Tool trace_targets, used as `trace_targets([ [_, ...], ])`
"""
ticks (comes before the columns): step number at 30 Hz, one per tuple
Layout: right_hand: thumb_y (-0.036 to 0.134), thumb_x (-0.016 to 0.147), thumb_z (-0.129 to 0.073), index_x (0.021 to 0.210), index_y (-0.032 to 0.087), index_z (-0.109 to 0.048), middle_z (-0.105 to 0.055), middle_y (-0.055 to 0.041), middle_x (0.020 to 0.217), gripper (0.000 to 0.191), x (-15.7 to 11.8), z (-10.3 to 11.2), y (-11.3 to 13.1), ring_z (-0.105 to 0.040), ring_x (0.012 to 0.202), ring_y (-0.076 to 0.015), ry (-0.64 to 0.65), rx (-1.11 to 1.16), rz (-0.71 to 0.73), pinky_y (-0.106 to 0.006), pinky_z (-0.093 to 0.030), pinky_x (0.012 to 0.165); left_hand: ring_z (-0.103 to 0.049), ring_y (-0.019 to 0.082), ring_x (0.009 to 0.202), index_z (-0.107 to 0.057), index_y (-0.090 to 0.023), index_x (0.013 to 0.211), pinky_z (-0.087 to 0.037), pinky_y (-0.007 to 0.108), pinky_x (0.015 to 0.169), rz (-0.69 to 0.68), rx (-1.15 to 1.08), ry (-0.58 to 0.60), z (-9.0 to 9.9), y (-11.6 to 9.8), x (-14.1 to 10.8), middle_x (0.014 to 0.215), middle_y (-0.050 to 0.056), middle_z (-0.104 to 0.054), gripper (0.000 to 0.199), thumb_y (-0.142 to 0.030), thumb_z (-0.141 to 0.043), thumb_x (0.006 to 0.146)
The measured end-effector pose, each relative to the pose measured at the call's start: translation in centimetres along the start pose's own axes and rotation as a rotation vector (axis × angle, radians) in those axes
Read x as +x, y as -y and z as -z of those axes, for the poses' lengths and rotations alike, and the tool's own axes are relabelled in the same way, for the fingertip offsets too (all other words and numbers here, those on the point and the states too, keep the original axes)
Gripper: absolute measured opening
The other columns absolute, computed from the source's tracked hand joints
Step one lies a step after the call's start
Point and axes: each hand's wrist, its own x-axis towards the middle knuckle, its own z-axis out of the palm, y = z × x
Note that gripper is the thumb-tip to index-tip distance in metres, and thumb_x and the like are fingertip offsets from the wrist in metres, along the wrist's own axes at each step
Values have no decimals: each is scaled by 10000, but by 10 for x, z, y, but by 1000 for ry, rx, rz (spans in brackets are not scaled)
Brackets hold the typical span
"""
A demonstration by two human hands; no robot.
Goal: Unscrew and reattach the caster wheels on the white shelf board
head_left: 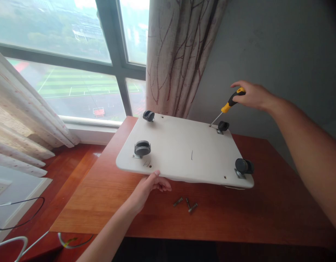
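Note:
A white board (173, 145) with rounded corners lies above the table, with black swivel casters on its upper face at the corners. My right hand (251, 95) grips the yellow-and-black handle of a screwdriver (230, 101). Its shaft slants down to a screw or hole at the board's far edge, beside the far right caster (223, 126). At the near edge, the thumb of my left hand (153, 182) presses on the board's rim while the other fingers curl below it. Close by the left hand is the near left caster (142, 148). Three metal bolts (193, 207) rest in front of the board.
The reddish wooden table (102, 189) carries all of this. Behind it hang a patterned curtain (173, 54) and a grey wall (255, 47). A window (83, 83) is at the left. Cables (34, 240) hang or lie near the table's left front corner.

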Motion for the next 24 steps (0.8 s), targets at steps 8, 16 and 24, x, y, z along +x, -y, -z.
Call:
trace_targets([
  [8, 326, 864, -575, 1138, 205, -659, -662, -63, 881, 311, 0, -8, 6, -524, 669, -129, -44, 100, -58, -294, -435, 696, -623, 234, 787, -782, -101, 753, -456, 317, 763, 18, -2, -6, 0, -3, -1, 804, 135, -749, 674, -670, -459, 914],
  [16, 640, 860, -535, 988, 217, -687, -651, -115, 905, 467, -1, 0, 11, -569, 859, -246, -52, -128, -192, -441, -455, 798, -629, 235, 794, -780, -97, 759, -456, 316, 766, 13, 1, 4, -1, -3, 0, 821, 139, -750, 667, -642, -439, 936],
  [24, 223, 813, -617, 1215, 237, -582, -593, -49, 958, 404, 0, 2, 5, -596, 740, -144, 110, 314, -152, -297, -509, 694, -619, 228, 785, -779, -102, 761, -459, 311, 765, 24, 6, 2, -2, -7, -2, 811, 129, -749, 660, -617, -415, 955],
])
